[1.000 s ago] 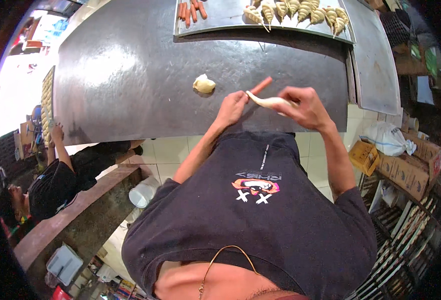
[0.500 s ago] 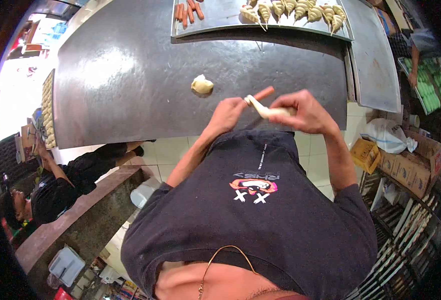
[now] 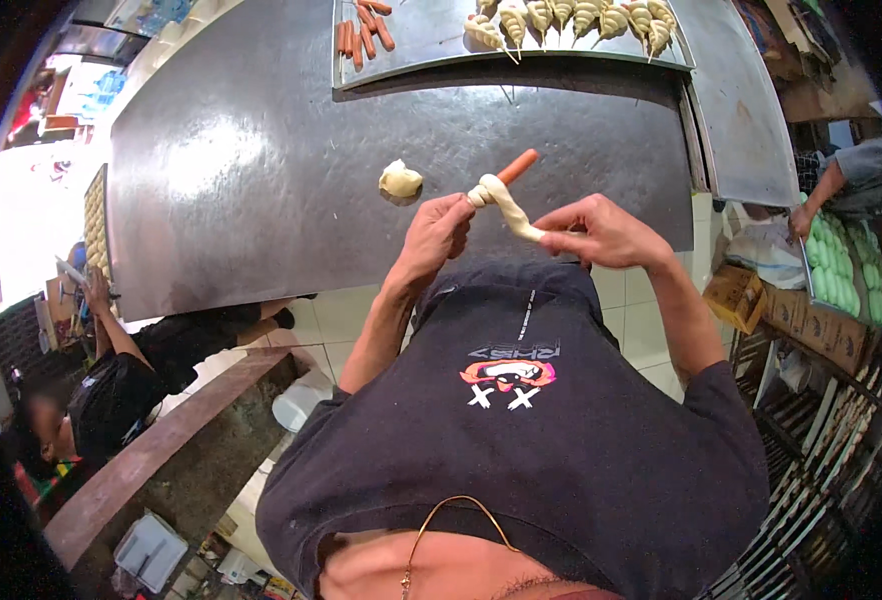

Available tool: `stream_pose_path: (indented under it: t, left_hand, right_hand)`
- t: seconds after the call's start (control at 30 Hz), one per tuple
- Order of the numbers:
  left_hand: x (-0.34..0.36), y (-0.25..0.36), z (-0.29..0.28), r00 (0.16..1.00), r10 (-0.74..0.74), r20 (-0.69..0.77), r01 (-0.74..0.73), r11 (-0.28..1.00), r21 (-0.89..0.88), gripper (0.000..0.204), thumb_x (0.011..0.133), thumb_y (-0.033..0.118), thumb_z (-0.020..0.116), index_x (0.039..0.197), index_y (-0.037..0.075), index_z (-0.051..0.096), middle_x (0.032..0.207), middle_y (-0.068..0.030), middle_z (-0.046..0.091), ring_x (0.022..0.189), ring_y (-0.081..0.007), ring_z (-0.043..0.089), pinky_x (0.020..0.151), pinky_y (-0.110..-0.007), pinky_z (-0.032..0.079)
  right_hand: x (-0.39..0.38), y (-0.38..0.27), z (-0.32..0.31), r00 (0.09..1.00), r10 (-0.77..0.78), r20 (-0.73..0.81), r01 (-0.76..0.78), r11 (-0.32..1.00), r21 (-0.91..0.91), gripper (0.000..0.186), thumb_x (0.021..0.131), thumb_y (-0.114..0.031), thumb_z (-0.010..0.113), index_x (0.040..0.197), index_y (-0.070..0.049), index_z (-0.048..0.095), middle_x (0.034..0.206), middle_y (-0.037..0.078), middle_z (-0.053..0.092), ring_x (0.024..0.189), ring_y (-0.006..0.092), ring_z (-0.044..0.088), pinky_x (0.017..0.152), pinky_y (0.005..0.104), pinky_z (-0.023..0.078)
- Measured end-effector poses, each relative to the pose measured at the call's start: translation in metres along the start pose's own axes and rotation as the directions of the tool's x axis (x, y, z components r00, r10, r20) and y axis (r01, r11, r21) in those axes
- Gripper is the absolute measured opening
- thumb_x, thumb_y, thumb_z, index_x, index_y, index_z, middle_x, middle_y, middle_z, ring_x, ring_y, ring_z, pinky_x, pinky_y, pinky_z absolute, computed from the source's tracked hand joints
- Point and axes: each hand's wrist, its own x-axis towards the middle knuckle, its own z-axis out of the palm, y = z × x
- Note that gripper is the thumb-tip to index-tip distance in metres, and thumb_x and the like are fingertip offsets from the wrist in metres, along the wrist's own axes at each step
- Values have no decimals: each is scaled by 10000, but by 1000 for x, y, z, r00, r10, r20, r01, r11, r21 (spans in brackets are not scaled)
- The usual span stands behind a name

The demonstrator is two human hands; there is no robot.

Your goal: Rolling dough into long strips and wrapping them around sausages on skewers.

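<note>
My left hand [image 3: 435, 236] is closed around the near end of a sausage [image 3: 519, 165], which slants up and away to the right. A strip of dough [image 3: 510, 212] winds round the sausage just above my left fingers. Its loose tail runs down to my right hand [image 3: 601, 232], where thumb and fingers pinch the end. Whether a stick is in the sausage's near end is hidden by my left hand. Beyond my left hand, a pale lump of dough [image 3: 400, 179] lies on the dark metal table [image 3: 261, 190].
At the far edge a metal tray [image 3: 431, 75] holds bare sausages [image 3: 365, 35] and several dough-wrapped sausages on sticks [image 3: 581, 20]. A co-worker at left stands by a tray of dough pieces [image 3: 98, 225]. Another person's hand [image 3: 799, 222] holds a tray of green pieces [image 3: 833, 262] at right.
The dough now wraps more round the sausage near my left hand, and its tail stretches to my right fingers. The co-worker's tray of green pieces has moved nearer.
</note>
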Motion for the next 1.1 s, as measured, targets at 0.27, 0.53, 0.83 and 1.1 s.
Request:
stream_pose_path:
  t: [0.27, 0.53, 0.83, 1.1]
  left_hand:
    - [-18, -21, 25, 983, 149, 107, -176, 931, 319, 311, 1023, 276, 536, 794, 67, 538, 612, 81, 375, 562, -10, 350, 474, -238, 275]
    - [-39, 16, 20, 939, 122, 320, -151, 986, 66, 255, 1014, 207, 529, 852, 17, 580, 595, 42, 400, 553, -69, 334, 499, -284, 299]
    - [-28, 4, 9, 940, 259, -222, -227, 961, 157, 246, 982, 146, 562, 794, -8, 528, 615, 49, 394, 590, -47, 326, 499, -264, 284]
    - [-32, 12, 23, 891, 411, 194, -431, 627, 649, 145, 935, 128, 592, 841, 23, 558, 597, -181, 501, 481, -324, 465, 490, -381, 387]
  right_hand:
    - [11, -17, -6, 966, -181, -183, 153, 976, -157, 182, 885, -131, 690, 990, 12, 730, 788, 93, 698, 687, 86, 587, 608, 304, 492]
    - [19, 33, -17, 974, 69, -216, -32, 985, 169, 165, 850, -145, 746, 960, -24, 761, 740, 10, 695, 595, 55, 580, 527, 208, 471]
    - [-1, -2, -2, 981, -106, -164, 149, 949, 279, 212, 871, -126, 736, 1050, -14, 747, 737, 29, 696, 646, 89, 611, 602, 254, 516]
    - [14, -21, -34, 968, -64, -244, 51, 997, -62, 173, 817, -62, 754, 959, 38, 753, 887, 79, 741, 806, 106, 677, 723, 242, 547]
